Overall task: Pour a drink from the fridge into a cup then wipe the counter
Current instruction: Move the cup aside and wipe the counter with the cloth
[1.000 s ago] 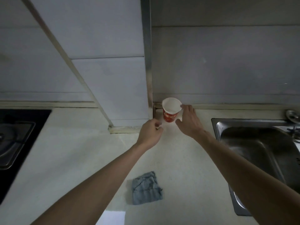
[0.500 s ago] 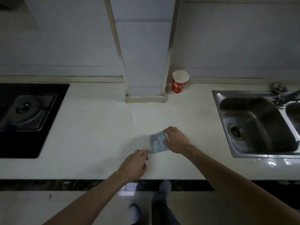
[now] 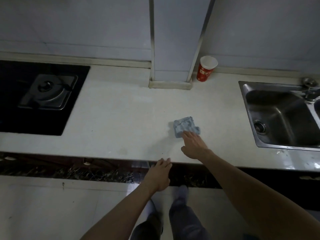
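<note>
A crumpled blue-grey cloth (image 3: 186,126) lies on the white counter (image 3: 112,118), right of its middle. My right hand (image 3: 194,144) reaches over the front edge with its fingers stretched out, and the fingertips press down on the cloth's near edge. My left hand (image 3: 159,175) hangs at the counter's front edge, fingertips touching the edge, holding nothing. A red paper cup (image 3: 206,69) with a white rim stands upright at the back, just right of the tiled pillar (image 3: 173,49). What is inside the cup is hidden.
A black gas hob (image 3: 41,94) is set into the counter at the left. A steel sink (image 3: 280,115) with a tap (image 3: 310,89) sits at the right. My legs and feet show on the pale floor below the dark counter front.
A second ago both hands were at the cup by the pillar. My right hand has since come down onto the cloth, my left hand has drawn back to the counter's edge, and the view has pulled back.
</note>
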